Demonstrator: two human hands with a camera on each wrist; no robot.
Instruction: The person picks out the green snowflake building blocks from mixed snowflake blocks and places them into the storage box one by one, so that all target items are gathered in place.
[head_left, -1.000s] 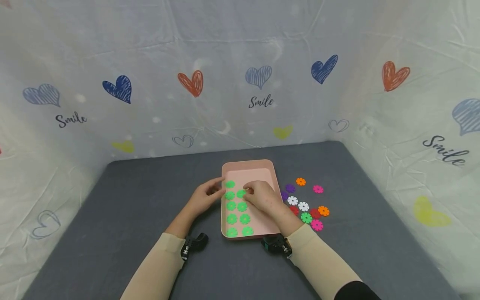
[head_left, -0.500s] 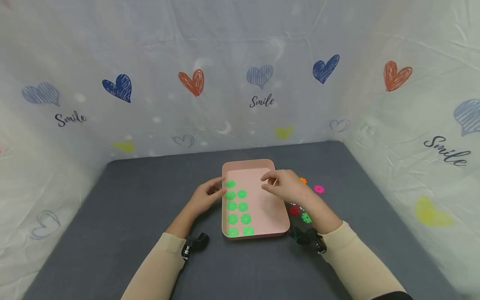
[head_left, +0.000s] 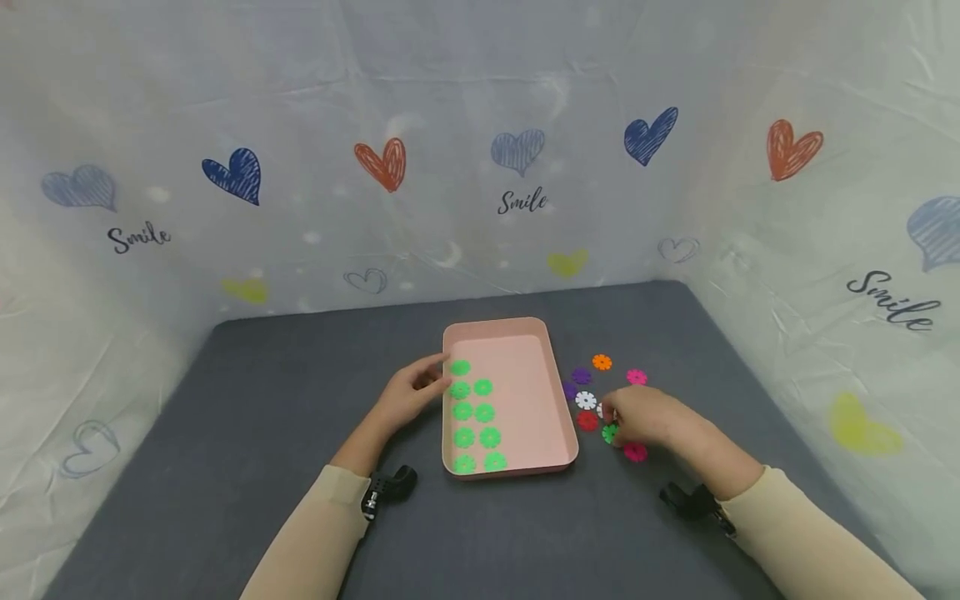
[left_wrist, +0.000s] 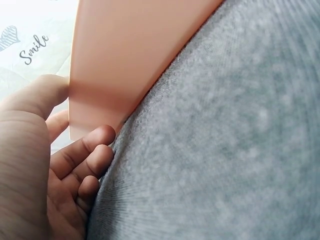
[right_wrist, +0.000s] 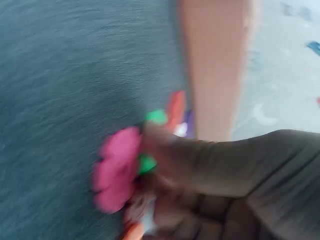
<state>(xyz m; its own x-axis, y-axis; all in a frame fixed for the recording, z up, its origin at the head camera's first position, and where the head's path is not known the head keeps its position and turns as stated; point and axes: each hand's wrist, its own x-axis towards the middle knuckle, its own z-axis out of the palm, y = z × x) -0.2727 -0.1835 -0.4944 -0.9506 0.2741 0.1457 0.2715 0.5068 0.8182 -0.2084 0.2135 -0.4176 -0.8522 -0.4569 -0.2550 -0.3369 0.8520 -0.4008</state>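
Note:
My left hand (head_left: pixel 408 390) rests at the left rim of a pink tray (head_left: pixel 525 392), its thumb and fingertips touching the edge. Up close in the left wrist view, fingers (left_wrist: pixel 90 150) lie loosely against the outer wall of the tray (left_wrist: pixel 120 45). Green flower discs (head_left: pixel 490 437) lie flat in the tray, in two columns along its left side. To the right of it, my right hand (head_left: pixel 648 417) pinches a loose green flower disc (head_left: pixel 609 434) at the table. Blurred in the right wrist view, this green disc (right_wrist: pixel 147 163) shows beside the thumb, near a pink flower disc (right_wrist: pixel 117 170).
Around the right hand lie loose discs: orange (head_left: pixel 602 362), purple (head_left: pixel 581 376), white (head_left: pixel 586 401), red (head_left: pixel 587 421) and pink (head_left: pixel 636 377). Some are partly hidden by that hand. A dark grey cloth (head_left: pixel 300 400) covers the table, with a printed white curtain (head_left: pixel 450 100) behind.
My right hand has left the upper green disc of the tray's second column. It has moved right, over the rim, to the loose discs. My left hand stays at the tray.

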